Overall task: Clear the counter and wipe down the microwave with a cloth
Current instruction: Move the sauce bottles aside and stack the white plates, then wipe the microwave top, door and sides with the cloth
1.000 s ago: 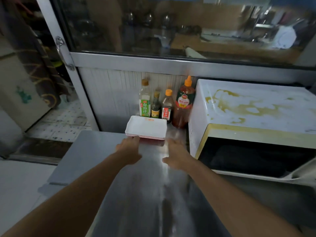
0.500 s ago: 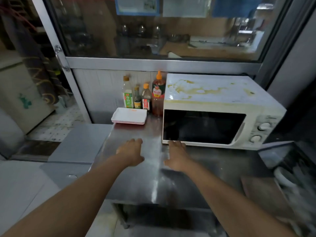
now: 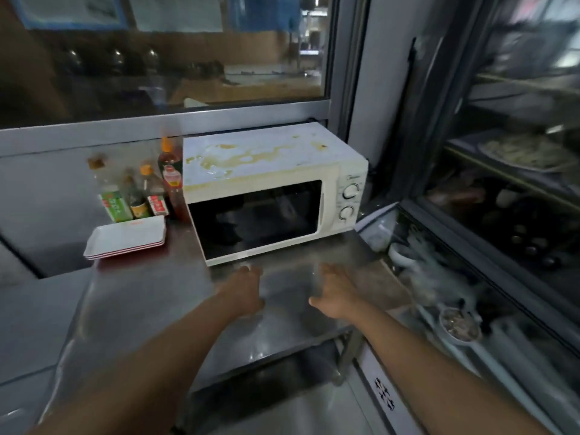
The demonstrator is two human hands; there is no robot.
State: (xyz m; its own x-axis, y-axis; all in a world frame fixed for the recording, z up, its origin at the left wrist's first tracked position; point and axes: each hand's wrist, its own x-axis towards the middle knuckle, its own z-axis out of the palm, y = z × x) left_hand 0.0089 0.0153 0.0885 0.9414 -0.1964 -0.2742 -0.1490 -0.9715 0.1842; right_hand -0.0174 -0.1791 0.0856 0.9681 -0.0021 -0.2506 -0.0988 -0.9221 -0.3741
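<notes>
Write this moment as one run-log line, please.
left hand: open, empty | right hand: open, empty | microwave: top stained, unwiped | trays: on counter

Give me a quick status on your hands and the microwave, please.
Left hand and right hand open, empty, over the counter. Microwave shut, top stained, no cloth seen. Trays and bottles beside it.

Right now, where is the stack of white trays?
In the head view the stack of white trays sits on the steel counter, left of the microwave and just in front of the sauce bottles.
</notes>
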